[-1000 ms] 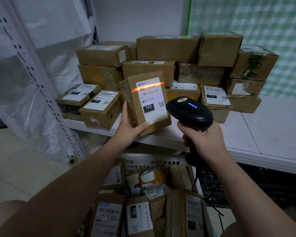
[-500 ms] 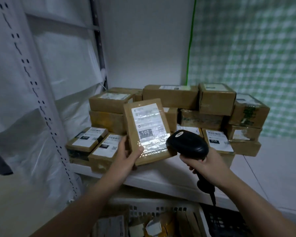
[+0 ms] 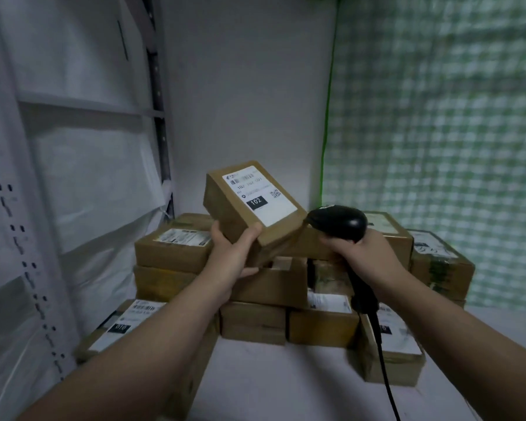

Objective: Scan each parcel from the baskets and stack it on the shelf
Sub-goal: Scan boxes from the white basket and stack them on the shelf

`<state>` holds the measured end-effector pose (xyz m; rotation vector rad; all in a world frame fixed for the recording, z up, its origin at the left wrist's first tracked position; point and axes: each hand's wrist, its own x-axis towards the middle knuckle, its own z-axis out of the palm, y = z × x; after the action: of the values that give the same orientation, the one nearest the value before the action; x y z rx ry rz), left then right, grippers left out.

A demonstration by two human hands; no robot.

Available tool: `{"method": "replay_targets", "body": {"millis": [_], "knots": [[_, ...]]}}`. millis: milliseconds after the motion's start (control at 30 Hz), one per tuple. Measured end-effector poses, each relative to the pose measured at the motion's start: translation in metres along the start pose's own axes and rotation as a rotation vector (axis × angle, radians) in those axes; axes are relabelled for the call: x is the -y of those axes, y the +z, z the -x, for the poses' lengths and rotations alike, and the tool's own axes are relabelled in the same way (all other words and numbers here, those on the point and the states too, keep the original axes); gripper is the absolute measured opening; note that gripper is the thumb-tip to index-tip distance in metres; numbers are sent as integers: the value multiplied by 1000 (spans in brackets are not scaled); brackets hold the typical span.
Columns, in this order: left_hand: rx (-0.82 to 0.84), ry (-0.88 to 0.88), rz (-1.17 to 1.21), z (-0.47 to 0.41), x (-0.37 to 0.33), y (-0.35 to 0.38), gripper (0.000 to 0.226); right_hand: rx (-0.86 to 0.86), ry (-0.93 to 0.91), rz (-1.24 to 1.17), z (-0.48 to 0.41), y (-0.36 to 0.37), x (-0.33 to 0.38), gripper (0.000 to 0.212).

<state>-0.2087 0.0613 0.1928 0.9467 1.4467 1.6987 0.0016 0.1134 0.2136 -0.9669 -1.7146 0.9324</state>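
Cardboard parcel [image 3: 257, 203] in left hand [image 3: 230, 259] grip, scanner [image 3: 340, 221] in right hand [image 3: 368, 256].

Camera placement: one view on record, head-worn and wide-angle. It looks forward and slightly down across the shelf [image 3: 271, 378], squarely into the corner where the white wall [image 3: 243, 101] meets the green checked sheet [image 3: 438, 132].

Both forearms enter from the bottom edge. The left grip [image 3: 231, 259] and right grip [image 3: 368, 256] sit at mid-frame, at close range. The figure "102" on the parcel [image 3: 255, 205] reads plainly, and the scanner [image 3: 337, 221] lies just beside it.

The stacked parcels [image 3: 173, 250] stand directly behind, across the lower middle. The perforated upright [image 3: 12, 238] at the left edge leans and bows, as a wide lens renders it. The margins are soft.
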Motion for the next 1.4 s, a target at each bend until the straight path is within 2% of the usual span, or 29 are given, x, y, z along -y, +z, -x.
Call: {"method": "replay_targets", "body": {"millis": [133, 367, 533, 633, 700, 733, 867, 933, 1000, 1067, 1233, 1400], "knots": [[-119, -14, 34, -50, -22, -14, 96, 77, 1, 15, -34, 22, 15, 13], [-332, -115, 123, -129, -27, -36, 96, 152, -100, 246, -95, 80, 26, 17], [-418, -182, 123, -170, -14, -43, 94, 183, -43, 244, -116, 97, 8, 20], [-382, -241, 100, -181, -7, -52, 88, 190, 9, 226, -125, 103, -3, 22], [-310, -238, -77, -181, -7, -57, 85, 192, 32, 216, -128, 106, -6, 22], [-281, -191, -258, -179, -7, -58, 85, 189, 40, 221, -130, 106, -7, 22], [-323, 335, -1218, -173, -9, -67, 81, 158, 43, 276, -133, 106, -9, 19], [-249, 448, -1496, -177, -9, -70, 83, 121, 25, 354, -137, 107, -12, 23], [-129, 395, -1577, -186, -4, -71, 84, 86, 30, 437, -142, 107, -16, 32], [-64, 395, -1541, -192, 0, -68, 78, 82, 66, 510, -145, 108, -22, 39], [-62, 582, -1518, -194, 5, -41, 58, 117, 106, 652, -148, 110, -36, 38], [-122, 648, -1532, -187, 6, -20, 47, 124, 107, 616, -145, 110, -33, 35]]}}
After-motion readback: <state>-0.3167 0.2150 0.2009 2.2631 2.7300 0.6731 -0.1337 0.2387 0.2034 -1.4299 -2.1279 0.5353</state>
